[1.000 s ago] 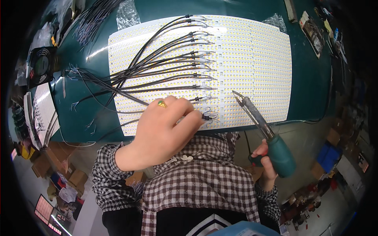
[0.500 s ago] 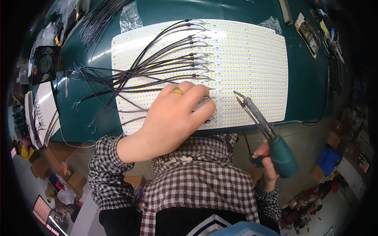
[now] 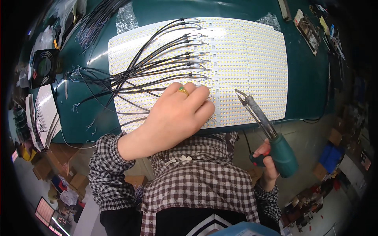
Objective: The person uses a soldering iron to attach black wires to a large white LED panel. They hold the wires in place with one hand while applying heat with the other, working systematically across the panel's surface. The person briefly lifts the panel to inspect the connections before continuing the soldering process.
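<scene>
A white LED panel (image 3: 260, 59), made of strips dotted with small yellow chips, lies on the green work table. Black cables (image 3: 157, 63) fan across its left half, their stripped ends resting near the middle. Over the panel's lower middle, my left hand (image 3: 177, 112) is closed, palm down, with a ringed finger; its fingertips and whatever they grip are hidden beneath it. Several cables run in under that hand. My right hand (image 3: 268, 163) is wrapped round the handle of a green soldering gun (image 3: 284, 157), whose tip points up-left just above the panel, right of my left hand.
A bundle of loose wires (image 3: 96, 23) and clear plastic wrap (image 3: 126, 19) lie at the back left. By the left edge stand a small black fan (image 3: 43, 67) and white strips (image 3: 46, 106). A worn soldering tray (image 3: 307, 33) is at the back right.
My left hand has turned slightly and its fingers have curled in more, covering wires that showed between them. The soldering gun's tip has risen slightly; the panel appears shifted a little left.
</scene>
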Available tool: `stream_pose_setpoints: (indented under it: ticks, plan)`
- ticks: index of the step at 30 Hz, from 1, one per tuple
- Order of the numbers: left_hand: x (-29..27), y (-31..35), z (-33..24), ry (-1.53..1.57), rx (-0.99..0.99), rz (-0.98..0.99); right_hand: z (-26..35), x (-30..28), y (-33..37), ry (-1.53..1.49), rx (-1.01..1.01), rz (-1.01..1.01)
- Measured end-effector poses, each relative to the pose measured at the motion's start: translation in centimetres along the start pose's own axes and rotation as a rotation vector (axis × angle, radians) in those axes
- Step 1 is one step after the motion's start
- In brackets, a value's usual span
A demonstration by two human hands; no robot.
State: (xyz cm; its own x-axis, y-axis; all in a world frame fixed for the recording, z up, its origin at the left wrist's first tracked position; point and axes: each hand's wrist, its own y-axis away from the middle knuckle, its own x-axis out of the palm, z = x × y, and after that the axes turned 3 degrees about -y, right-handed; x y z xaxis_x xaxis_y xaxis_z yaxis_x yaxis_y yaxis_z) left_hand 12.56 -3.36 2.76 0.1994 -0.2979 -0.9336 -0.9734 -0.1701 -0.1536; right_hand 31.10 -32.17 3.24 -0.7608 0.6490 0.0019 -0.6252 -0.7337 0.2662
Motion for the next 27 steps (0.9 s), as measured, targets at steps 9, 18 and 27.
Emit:
stream_pose_setpoints:
  ticks: [9,18,27]
  plan:
    - [1.8,0.0,-0.7,0.248,-0.181,-0.174,0.2,0.2,-0.1,0.033,-0.003,-0.008]
    - [3.1,-0.5,-0.8,0.619,-0.46,-0.177,0.4,0.2,-0.1,0.061,-0.001,0.021]
    - [3.9,-0.5,-1.3,0.566,-0.414,-0.212,0.6,0.5,-0.2,0.128,-0.019,0.069]
